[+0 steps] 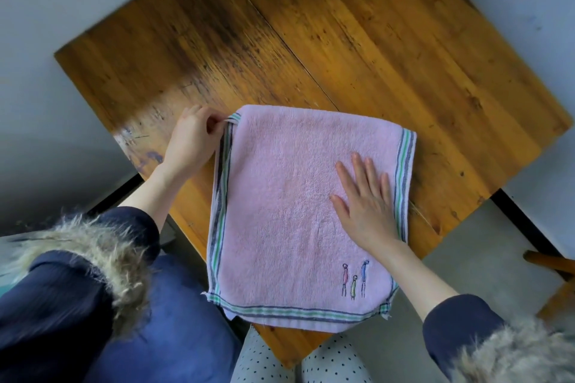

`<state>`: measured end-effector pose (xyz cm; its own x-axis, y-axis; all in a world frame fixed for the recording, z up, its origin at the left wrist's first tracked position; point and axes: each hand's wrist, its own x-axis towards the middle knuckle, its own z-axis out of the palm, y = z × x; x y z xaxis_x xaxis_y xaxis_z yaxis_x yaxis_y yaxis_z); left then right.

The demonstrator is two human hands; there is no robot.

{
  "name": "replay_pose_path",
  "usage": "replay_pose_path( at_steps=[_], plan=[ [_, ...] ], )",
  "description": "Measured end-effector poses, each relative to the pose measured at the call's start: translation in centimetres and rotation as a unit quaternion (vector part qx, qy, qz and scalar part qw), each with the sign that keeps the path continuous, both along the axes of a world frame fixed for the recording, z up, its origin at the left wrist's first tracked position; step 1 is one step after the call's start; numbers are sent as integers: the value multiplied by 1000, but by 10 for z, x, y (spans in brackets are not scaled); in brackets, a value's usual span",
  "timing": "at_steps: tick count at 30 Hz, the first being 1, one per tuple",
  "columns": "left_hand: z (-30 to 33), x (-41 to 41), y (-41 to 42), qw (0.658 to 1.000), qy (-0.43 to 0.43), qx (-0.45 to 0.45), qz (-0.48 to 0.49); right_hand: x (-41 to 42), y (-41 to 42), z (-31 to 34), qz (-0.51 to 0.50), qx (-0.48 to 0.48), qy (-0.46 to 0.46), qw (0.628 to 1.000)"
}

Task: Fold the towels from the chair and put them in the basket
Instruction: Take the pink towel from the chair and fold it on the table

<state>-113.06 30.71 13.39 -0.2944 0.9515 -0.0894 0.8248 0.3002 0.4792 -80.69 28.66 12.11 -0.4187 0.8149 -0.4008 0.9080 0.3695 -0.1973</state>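
A pink towel (280,196) with green and blue striped edges and three small stitched figures lies folded on the wooden table (342,40), its near edge hanging over the table's corner. My left hand (193,140) pinches the towel's far left corner. My right hand (364,199) lies flat on the towel's right side, palm down with fingers spread. No basket and no other towels are in view.
The table's near corner points toward my legs. Part of a wooden chair (553,274) shows at the right edge. Grey floor surrounds the table. My dark blue jacket with fur trim (102,264) fills the lower left.
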Motion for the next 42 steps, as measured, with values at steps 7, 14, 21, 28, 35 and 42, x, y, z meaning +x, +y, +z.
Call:
replay_pose_path(
  at_steps=[7, 14, 21, 28, 35, 42],
  plan=[
    [11, -6, 7, 960, -139, -83, 227, -1, -1, -1, 1, 9, -12, 1000],
    [13, 21, 27, 877, -303, -116, 355, -1, -1, -1, -3, 3, -16, 1000],
    [4, 4, 39, 884, -239, -131, 380, -2, -1, -1, 1, 6, -19, 1000],
    [12, 13, 10, 941, -173, -102, 272, -3, -6, 14, -44, -20, 74, 996],
    [11, 51, -102, 967, -106, -102, 210, 24, -71, 28, -207, 56, 148, 966],
    [13, 71, -181, 963, -96, -110, 228, 60, -125, 22, -452, 38, 172, 874]
  ],
)
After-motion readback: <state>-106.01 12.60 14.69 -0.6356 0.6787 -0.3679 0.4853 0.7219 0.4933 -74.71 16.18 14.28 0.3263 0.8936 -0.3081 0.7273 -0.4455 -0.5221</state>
